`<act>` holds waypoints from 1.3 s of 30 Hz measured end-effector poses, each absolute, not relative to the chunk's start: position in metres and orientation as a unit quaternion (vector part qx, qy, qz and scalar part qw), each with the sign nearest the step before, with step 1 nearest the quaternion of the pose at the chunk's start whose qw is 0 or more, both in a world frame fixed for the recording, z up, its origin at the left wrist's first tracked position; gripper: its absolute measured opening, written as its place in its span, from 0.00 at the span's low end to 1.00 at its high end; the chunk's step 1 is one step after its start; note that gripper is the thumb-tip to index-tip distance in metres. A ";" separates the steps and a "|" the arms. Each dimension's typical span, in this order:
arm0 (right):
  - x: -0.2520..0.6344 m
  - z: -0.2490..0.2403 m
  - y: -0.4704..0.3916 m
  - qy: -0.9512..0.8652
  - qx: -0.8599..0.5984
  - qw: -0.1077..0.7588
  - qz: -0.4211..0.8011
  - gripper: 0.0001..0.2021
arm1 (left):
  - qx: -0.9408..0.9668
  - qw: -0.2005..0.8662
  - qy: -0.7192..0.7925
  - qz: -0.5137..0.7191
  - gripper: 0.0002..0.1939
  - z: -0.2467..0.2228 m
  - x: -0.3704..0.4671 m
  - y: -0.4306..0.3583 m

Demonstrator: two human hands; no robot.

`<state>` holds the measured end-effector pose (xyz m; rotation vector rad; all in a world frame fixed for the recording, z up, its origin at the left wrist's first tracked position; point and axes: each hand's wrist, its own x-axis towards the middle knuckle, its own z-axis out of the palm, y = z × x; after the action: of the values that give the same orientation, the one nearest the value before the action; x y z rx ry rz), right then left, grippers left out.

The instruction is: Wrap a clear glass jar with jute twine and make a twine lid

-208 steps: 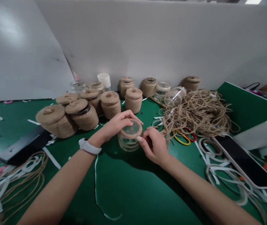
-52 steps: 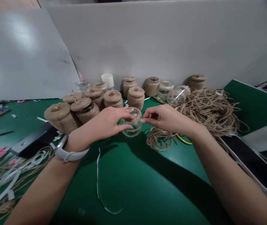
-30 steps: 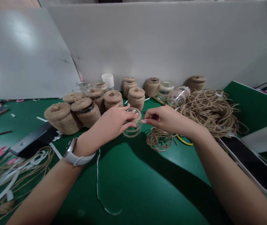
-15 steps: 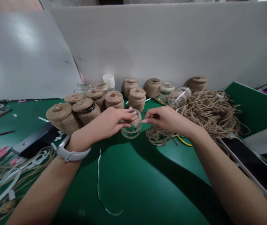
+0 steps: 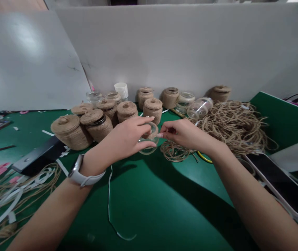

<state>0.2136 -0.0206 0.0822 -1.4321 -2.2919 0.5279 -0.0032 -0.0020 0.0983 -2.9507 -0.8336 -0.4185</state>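
In the middle of the frame, the left hand (image 5: 126, 136) has swung further over the glass jar (image 5: 149, 151), holding it with spread fingers, likely to turn it, while the right hand (image 5: 178, 130), narrowly pinched, seems to hold twine (image 5: 153, 134) near its top.

A green table (image 5: 149, 209) with a smooth, slightly shiny top fills the lower part of the view. Behind it stands a plain pale grey wall (image 5: 180, 45), and to the left a lighter, glossy panel (image 5: 34, 59) meets it along a slanting seam, with a soft white glare on its surface. A low green divider (image 5: 282, 115) with a pale top edge borders the right. Above the wall's top edge, a bright strip of light (image 5: 295, 1) shows at the upper right.
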 end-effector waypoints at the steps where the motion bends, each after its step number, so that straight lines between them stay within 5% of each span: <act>1: 0.213 0.082 -0.021 -0.818 -0.510 0.191 0.186 0.09 | -0.949 0.048 -0.273 -0.149 0.17 0.096 -0.001 -0.002; 6: 0.211 0.080 -0.022 -0.822 -0.505 0.198 0.172 0.10 | -0.930 0.100 -0.305 -0.178 0.24 0.083 0.004 0.002; 14: 0.213 0.085 -0.024 -0.819 -0.508 0.187 0.190 0.08 | -0.949 -0.034 -0.293 -0.115 0.18 0.094 -0.007 0.009; 28: 0.212 0.086 -0.026 -0.815 -0.528 0.168 0.168 0.15 | -0.951 -0.109 -0.277 -0.081 0.19 0.104 -0.016 0.011; 33: 0.212 0.086 -0.026 -0.817 -0.525 0.170 0.166 0.16 | -0.952 -0.088 -0.273 -0.110 0.17 0.100 -0.012 0.010; 39: 0.211 0.084 -0.024 -0.829 -0.501 0.182 0.169 0.07 | -0.946 0.010 -0.272 -0.177 0.23 0.087 -0.007 0.012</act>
<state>0.2109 -0.0238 0.0841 -1.4150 -2.3396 0.4763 -0.0069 0.0117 0.0873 -2.9528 -0.8488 -0.5534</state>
